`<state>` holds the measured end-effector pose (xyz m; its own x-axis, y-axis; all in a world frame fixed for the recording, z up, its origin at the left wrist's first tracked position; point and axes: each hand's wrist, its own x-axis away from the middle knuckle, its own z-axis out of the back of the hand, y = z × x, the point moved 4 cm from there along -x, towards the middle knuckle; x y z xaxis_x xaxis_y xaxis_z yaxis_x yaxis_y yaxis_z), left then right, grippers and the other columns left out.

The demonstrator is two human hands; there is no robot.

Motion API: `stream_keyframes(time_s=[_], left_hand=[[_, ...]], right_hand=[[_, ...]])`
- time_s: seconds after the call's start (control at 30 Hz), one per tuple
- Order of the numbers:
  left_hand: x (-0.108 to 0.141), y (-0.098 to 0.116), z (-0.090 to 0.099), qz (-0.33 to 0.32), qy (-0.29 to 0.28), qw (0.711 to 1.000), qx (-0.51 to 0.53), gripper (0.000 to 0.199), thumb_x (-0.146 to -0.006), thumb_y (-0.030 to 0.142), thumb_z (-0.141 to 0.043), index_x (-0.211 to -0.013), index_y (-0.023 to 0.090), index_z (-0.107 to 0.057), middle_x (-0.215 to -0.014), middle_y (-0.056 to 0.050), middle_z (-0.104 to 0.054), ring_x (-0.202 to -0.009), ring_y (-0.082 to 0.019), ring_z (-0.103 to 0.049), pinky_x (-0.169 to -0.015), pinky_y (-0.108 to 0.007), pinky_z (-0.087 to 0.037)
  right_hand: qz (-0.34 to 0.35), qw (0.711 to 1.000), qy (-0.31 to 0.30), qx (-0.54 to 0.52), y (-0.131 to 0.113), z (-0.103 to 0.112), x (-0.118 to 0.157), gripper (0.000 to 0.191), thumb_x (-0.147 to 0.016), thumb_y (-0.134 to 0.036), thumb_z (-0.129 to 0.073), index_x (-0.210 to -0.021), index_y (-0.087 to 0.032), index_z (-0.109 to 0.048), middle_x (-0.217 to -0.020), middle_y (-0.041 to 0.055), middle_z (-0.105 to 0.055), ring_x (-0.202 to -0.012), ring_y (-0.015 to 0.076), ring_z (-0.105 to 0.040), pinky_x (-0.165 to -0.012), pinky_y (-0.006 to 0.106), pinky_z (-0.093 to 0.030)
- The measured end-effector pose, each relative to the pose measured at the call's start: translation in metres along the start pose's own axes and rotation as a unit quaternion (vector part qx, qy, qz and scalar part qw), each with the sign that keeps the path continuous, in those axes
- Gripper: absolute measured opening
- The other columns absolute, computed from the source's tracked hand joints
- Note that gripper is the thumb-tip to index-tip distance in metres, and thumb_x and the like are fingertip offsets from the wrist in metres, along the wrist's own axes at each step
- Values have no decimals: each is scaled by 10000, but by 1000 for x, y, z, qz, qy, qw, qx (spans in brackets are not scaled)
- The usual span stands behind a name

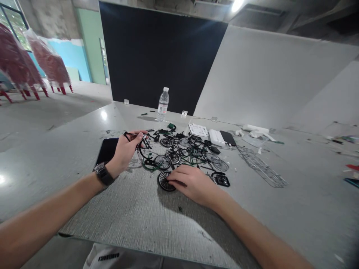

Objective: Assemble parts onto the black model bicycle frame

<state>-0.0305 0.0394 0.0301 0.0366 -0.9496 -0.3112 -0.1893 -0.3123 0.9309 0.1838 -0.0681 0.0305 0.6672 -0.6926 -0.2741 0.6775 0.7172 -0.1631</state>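
Note:
My left hand (127,148), with a black watch on its wrist, is closed on a small black model bicycle part (144,144) with a round silver piece, held above the table. Lower and to the right, my right hand (190,182) has its fingertips at a small spoked wheel (162,181) with a black tyre; the fingers are pressed together on its right side. Behind both hands lies a pile of black and green model bicycle parts, with several spoked wheels (163,161) among them.
A water bottle (162,105) stands behind the pile. A dark phone (107,150) lies beside my left hand. Farther right are a printed sheet (198,130), a white case (216,137) and a grey parts frame (259,166). The table's front edge (134,248) is near me.

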Motion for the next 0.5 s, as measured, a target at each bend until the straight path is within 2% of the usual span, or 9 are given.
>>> stream_keyframes(time_s=[0.07, 0.2, 0.33, 0.5], left_hand=[[0, 0, 0, -1, 0, 1000, -3, 203, -815, 335, -747, -923, 168, -787, -836, -53, -727, -601, -124, -568, -582, -260, -453], [1, 0, 0, 1, 1, 1000, -8, 194, -823, 321, -738, -927, 165, -788, -826, -51, -723, -607, -127, -572, -584, -260, -448], [3, 0, -2, 14, -8, 1000, 3, 221, -821, 337, -751, -946, 158, -784, -856, -53, -716, -616, -120, -573, -584, -252, -443], [9, 2, -10, 76, -55, 994, 56, 244, -806, 340, -782, -957, 148, -787, -883, -54, -705, -605, -96, -546, -539, -219, -421]], right_hand=[[4, 1000, 8, 16, -3, 3, -1, 268, -1022, -346, -557, -1163, -190, -724, -1087, 94, -752, -1032, 256, -650, -912, 411, -533], [-17, 998, -20, 50, -6, 2, 0, 577, -929, -601, -623, -1328, -185, -638, -1217, 133, -712, -1123, 326, -590, -972, 506, -487], [-51, 997, -44, 33, -3, -1, 1, 635, -921, -627, -618, -1396, -207, -580, -1258, 130, -693, -1167, 331, -563, -1014, 526, -459], [-125, 989, -60, -50, 1, 1, 1, 750, -831, -647, -719, -1421, -218, -543, -1347, 141, -598, -1215, 333, -554, -1015, 494, -479]])
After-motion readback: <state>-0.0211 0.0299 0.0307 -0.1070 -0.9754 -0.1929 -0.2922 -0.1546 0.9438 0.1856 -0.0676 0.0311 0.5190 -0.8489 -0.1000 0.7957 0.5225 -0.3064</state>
